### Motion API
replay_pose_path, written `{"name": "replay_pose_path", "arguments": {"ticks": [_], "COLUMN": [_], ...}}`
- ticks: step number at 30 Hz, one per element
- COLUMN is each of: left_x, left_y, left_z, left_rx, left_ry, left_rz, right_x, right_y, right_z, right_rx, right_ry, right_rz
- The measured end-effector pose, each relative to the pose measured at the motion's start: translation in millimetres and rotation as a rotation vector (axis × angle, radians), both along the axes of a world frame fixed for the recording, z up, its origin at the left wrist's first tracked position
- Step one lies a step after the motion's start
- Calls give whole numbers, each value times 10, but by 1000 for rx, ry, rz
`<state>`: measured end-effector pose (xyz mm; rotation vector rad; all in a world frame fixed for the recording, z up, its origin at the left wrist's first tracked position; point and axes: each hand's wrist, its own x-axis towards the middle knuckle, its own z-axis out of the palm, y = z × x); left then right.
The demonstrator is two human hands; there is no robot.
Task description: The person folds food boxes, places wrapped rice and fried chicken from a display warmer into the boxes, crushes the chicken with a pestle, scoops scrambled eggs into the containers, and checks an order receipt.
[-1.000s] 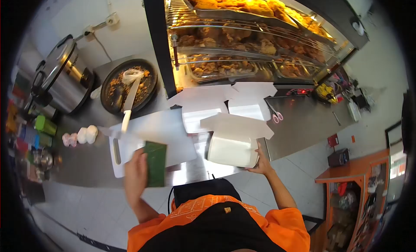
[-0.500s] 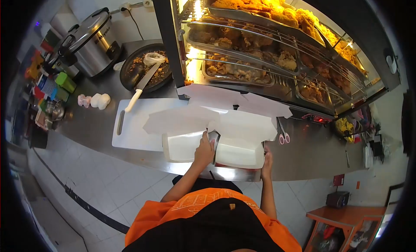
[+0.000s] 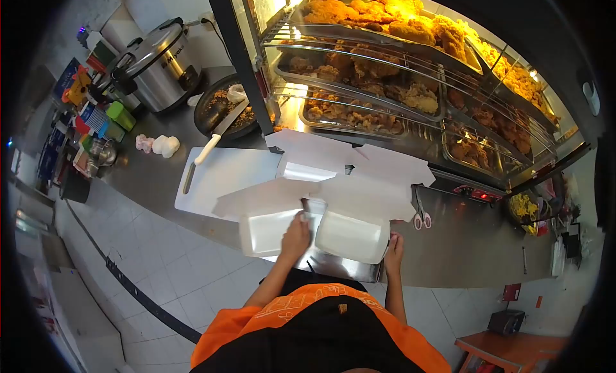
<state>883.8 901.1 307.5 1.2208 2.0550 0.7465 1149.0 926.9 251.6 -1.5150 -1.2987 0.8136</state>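
Observation:
Two open white paper food boxes lie side by side at the counter's front edge, lids folded back. My left hand (image 3: pixel 295 239) is between them, fingers closed at the right wall of the left box (image 3: pixel 264 233). My right hand (image 3: pixel 394 250) grips the right side of the right box (image 3: pixel 353 235), fingers partly hidden by its edge. Both boxes have nothing inside. Behind them stands another open white box (image 3: pixel 307 171), partly covered by the front lids. To the left lies a white cutting board (image 3: pixel 224 180) under the left lid.
A knife (image 3: pixel 221 130) rests across a pan of browned bits (image 3: pixel 218 106). A steel rice cooker (image 3: pixel 163 68) stands behind. Scissors (image 3: pixel 422 217) lie right of the boxes. A lit display cabinet (image 3: pixel 359 129) with trays of fried chicken (image 3: pixel 410 29) rises at the back.
The head view has shifted, so the counter sits lower in the picture. My left hand has moved slightly left, away from the right box. The right box is turned slightly, its red front out of sight.

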Motion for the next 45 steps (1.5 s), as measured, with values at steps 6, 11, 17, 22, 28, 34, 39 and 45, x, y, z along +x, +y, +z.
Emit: {"name": "replay_pose_path", "arguments": {"ticks": [6,11,17,22,28,34,39,45], "left_x": [458,539,542,521,-360,-2286,-4476,-6211], "left_y": [206,274,456,537,349,5,135,603], "left_z": [-117,-201,-335,-522,470,1044,153,-261], "left_rx": [-8,47,25,-47,-87,197,413,248], "left_ry": [65,130,136,-178,-465,-916,-396,503], "left_rz": [-140,-248,-237,-316,-735,-480,222,305], "right_x": [-87,69,121,428,202,-1000,-3180,-6008], "right_y": [221,347,507,546,365,171,-22,317], "right_z": [-115,-272,-358,-220,216,1186,1334,761], "right_rx": [-20,-146,-145,-114,567,925,846,428], "right_ry": [104,71,-84,342,92,-97,262,39], "right_rz": [-44,-137,-76,-137,-342,-360,347,1037]}}
